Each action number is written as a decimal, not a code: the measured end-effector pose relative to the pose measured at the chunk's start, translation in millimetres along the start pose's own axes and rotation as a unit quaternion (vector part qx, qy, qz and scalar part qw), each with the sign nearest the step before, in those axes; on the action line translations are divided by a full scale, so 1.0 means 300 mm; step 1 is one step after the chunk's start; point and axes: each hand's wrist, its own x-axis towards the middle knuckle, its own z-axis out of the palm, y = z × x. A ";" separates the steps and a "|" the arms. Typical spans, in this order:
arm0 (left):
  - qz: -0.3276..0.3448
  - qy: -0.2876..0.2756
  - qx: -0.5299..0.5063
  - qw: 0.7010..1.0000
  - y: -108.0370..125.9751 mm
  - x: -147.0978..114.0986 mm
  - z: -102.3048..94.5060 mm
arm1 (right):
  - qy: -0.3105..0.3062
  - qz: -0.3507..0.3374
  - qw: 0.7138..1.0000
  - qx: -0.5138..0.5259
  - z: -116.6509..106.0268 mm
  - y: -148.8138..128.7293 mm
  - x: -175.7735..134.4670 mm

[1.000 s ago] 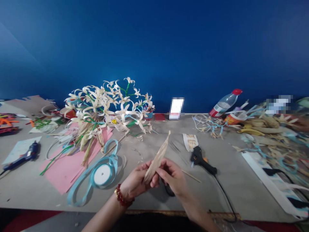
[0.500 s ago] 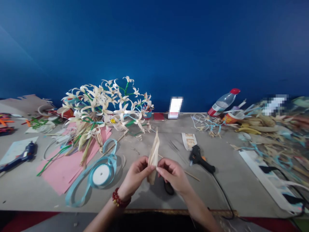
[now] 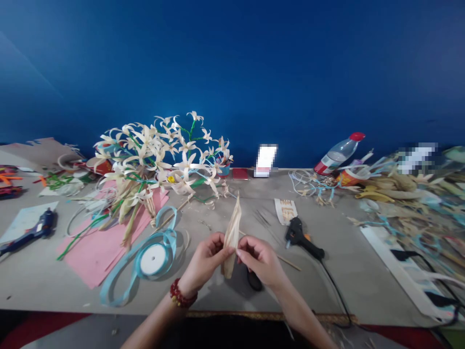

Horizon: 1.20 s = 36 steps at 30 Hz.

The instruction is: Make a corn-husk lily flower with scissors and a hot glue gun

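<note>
At the time of inspection, the pale dried leaf (image 3: 233, 225) stood nearly upright between the person's two hands, raised over the near middle of the table (image 3: 370, 291). One second earlier it had lain aslant across the left palm, its tip leaning to the right; since then it had been turned upright, and over the last half second its position had hardly altered. The change was judged to mean that handling had passed from a loose palm hold to fine fingertip work along one edge. The left hand (image 3: 205, 259) had its grip closed on the leaf, the thumb laid across the front face. The right hand (image 3: 260, 259) had its thumb and fingertips drawn together at the right edge, apparently pinching it, close beside the left thumb. The leaf itself was cream to straw in colour, long and narrow, tapering to a point at the top, with lengthwise creases and a browner, blunt lower end hanging below the left thumb. A black looped handle (image 3: 254, 280) showed partly beneath the right hand. A ribbon spool (image 3: 152, 259) lay to the left, and a black glue gun (image 3: 301, 237) to the right
</note>
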 end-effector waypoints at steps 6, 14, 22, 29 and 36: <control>0.044 -0.006 0.099 0.994 -0.010 0.002 -0.011 | 0.009 -0.013 1.000 -0.025 0.000 0.003 0.006; 0.071 0.017 0.201 0.977 -0.001 0.001 -0.007 | 0.027 -0.021 0.997 -0.073 0.003 0.008 0.009; 0.077 0.057 0.197 0.976 0.002 -0.013 0.010 | 0.060 -0.020 0.993 -0.098 0.026 -0.015 0.000; 0.089 0.049 0.197 0.975 0.010 -0.015 0.005 | 0.036 -0.021 0.997 -0.058 0.017 -0.001 0.009; 0.094 0.023 0.218 0.971 -0.004 -0.011 -0.008 | 0.009 -0.030 0.996 -0.080 -0.002 0.003 0.017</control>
